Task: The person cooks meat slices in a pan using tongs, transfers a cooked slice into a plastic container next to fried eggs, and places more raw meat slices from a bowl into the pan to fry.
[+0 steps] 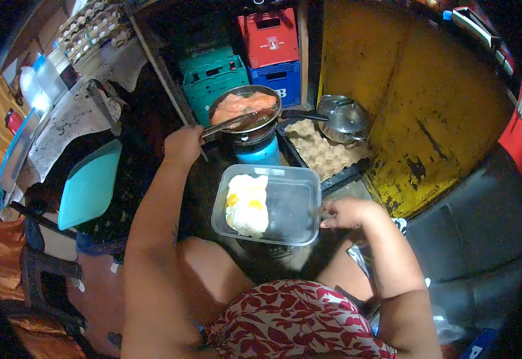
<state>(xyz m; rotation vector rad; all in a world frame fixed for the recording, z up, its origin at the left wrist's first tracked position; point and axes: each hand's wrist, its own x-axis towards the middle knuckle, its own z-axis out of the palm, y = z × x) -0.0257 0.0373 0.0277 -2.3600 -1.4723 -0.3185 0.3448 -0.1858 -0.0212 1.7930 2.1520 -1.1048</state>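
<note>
My left hand [183, 145] is closed around metal tongs [224, 125], whose tips reach into the frying pan [280, 103]. Orange-pink pieces of meat or fish [243, 107] lie in that pan, on a burner over a blue cylinder [258, 153]. In front of me is a clear plastic container [294, 206], slightly tilted, with fried eggs [248, 206] in its left half. The fingers of my right hand [348, 213] pinch the container's right rim. What supports the container from below is hidden.
Right of the burner, a lidded pot [343, 116] stands by a cardboard egg tray [324, 149], and the pan's handle points that way. Green crates [216, 81], a red crate [269, 39] and a blue crate [276, 84] stand behind. A teal lid [90, 185] lies left.
</note>
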